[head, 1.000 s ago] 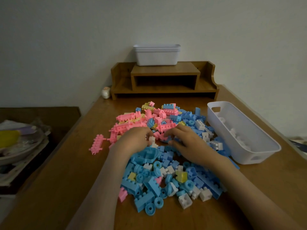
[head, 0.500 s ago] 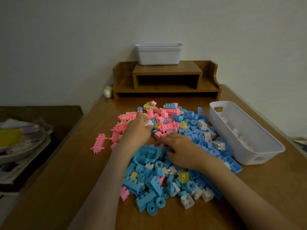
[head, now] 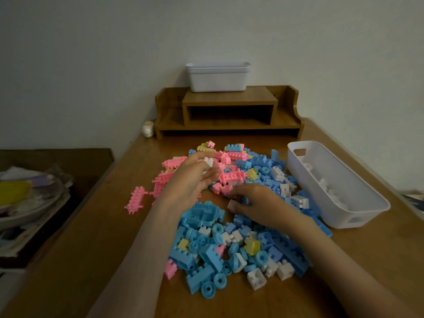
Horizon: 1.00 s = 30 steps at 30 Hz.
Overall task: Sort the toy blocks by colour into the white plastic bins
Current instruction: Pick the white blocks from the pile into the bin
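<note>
A heap of pink, blue, white and yellow toy blocks (head: 231, 226) covers the middle of the wooden table (head: 91, 260). My left hand (head: 192, 180) is raised over the pink part of the heap and pinches a small white block (head: 208, 162) in its fingertips. My right hand (head: 259, 205) lies low on the heap, its fingers closed around another white block (head: 232, 205). A long white plastic bin (head: 358, 207) stands on the right, next to the heap, with several white blocks inside.
A stack of white bins (head: 218, 76) sits on a wooden desk shelf (head: 229, 111) at the table's far end. Beside the shelf is a small white figurine (head: 148, 129). Off the table's left edge, a lower surface carries a bowl and papers (head: 25, 198).
My left hand has lifted away from the heap with a white block and moved farther back. My right hand has slid toward me and closed on a white block.
</note>
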Tool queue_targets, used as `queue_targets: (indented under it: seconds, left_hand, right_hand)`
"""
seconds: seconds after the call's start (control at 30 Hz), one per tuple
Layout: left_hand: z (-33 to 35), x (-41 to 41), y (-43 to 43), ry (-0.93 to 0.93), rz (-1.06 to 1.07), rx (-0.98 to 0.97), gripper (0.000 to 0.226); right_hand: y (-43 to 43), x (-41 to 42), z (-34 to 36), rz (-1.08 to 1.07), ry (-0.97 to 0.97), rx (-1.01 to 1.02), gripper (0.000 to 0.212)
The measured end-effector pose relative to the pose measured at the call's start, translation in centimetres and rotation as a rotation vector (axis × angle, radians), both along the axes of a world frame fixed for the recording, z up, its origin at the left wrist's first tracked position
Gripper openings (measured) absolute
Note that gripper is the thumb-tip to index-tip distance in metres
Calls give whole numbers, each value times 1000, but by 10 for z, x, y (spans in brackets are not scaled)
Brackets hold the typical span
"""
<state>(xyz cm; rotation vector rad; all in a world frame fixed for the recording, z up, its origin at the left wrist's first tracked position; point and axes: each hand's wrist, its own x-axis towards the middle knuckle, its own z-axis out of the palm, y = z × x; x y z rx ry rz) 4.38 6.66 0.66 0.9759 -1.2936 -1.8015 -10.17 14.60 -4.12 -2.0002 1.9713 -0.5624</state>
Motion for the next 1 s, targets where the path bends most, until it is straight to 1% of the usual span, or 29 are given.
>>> queue_targets:
  seconds: [0.1,0.17,0.23,0.3,0.37,0.43,0.47,0.53,0.6,0.67,0.73,0.8,0.9,0.93,1.0]
  left_hand:
    - [1,-1,5,174,-14,126,27]
    - [1,-2,8,211,-10,178,23]
    - [-1,-5,9,187,10,166,16]
    - [-3,-10,11,168,20,175,10]
    - [-6,-16,14,164,24,229,14]
    - [-8,-19,18,188,18,320,18]
    - [-9,-20,20,215,-19,372,18]
    - [-8,-20,27,274,-140,457,18]
    - [-7,-20,32,334,-220,513,25]
    - [-9,-21,33,375,-218,562,36]
    - [-10,-22,32,391,-179,572,36]
    - [-10,-22,31,407,-126,548,27]
    - [-7,-20,26,460,-59,555,18]
    - [-6,-19,24,467,-27,561,18]
    - [-5,-17,19,470,58,585,20]
  right_hand:
    - [-1,0,-1,11,41,-13,23]
    - [-2,-1,-3,-20,14,-63,15]
    - [-3,-2,-4,-75,-41,-180,9]
    - [-5,-1,-2,-155,-97,-302,11]
    - [-3,1,3,-211,-163,-472,14]
    - [1,5,11,-182,-170,-664,15]
    - [2,7,12,-149,-154,-717,15]
    - [2,13,11,-94,-119,-712,15]
    - [1,17,7,-87,-63,-597,22]
    - [2,17,1,-91,59,-492,40]
    - [3,14,-3,-86,98,-444,51]
    - [4,12,-4,-95,53,-431,53]
    - [5,14,1,-85,-73,-499,51]
    - [5,15,3,-55,-125,-541,48]
    - [6,18,6,43,-236,-614,33]
